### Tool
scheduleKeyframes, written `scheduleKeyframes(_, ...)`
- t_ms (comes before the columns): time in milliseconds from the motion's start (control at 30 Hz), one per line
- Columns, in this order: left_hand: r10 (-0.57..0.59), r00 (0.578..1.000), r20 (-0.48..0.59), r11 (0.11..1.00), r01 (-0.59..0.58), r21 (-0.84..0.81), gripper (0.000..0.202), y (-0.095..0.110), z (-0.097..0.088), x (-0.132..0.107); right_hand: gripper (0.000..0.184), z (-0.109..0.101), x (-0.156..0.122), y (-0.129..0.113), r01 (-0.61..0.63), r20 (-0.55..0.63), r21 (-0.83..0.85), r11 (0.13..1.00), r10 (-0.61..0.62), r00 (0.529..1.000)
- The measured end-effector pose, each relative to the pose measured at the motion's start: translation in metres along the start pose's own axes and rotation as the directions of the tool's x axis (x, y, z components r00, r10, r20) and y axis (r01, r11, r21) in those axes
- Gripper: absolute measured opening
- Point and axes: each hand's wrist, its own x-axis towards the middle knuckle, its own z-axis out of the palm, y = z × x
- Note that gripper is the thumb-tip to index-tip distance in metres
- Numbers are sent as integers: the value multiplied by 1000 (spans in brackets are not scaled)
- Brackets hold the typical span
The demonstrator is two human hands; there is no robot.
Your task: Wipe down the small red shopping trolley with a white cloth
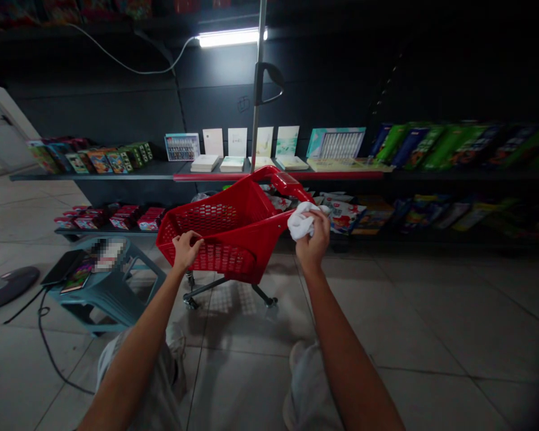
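A red plastic shopping cart (263,245) with perforated sides stands on the floor in front of me, its handle toward the right. My left hand (187,249) is closed over the cart's near top rim, fingers hooked on the edge. In my right hand (315,234) is a crumpled white cloth (302,220), pressed against the handle end of the cart. The cloth covers part of the handle's near side, so the exact contact is hidden.
Behind the cart runs a dark shelf (153,170) with notebooks, pen sets and snack packs. A blue-green stool (112,293) at left carries a tablet-like item and a cable trailing to the floor. A metal pole (257,126) rises behind the cart. A lamp (231,37) glows above.
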Motion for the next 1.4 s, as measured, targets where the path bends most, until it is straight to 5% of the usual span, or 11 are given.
scheduleKeyframes(267,104,979,-177,986,-79,145,32,1,-2,-14,43,-7,7,6,-105,-131,-9,994,103,986)
scheduleKeyframes(467,235,972,-21,969,-232,83,46,19,11,-8,42,0,14,-7,-74,-95,66,995,80,992)
scheduleKeyframes(633,127,991,45,992,-127,12,33,26,19,7,38,5,18,-19,-33,-52,123,992,40,998)
scheduleKeyframes(933,24,996,-91,994,-14,108,35,31,23,3,41,2,19,-52,216,193,165,962,-247,950)
scheduleKeyframes(1167,30,991,-130,992,-14,122,39,25,15,-3,32,13,54,-71,155,599,8,988,-129,791)
scheduleKeyframes(1400,27,987,-158,994,-10,105,40,30,9,-14,18,54,95,-93,251,888,-250,935,118,445)
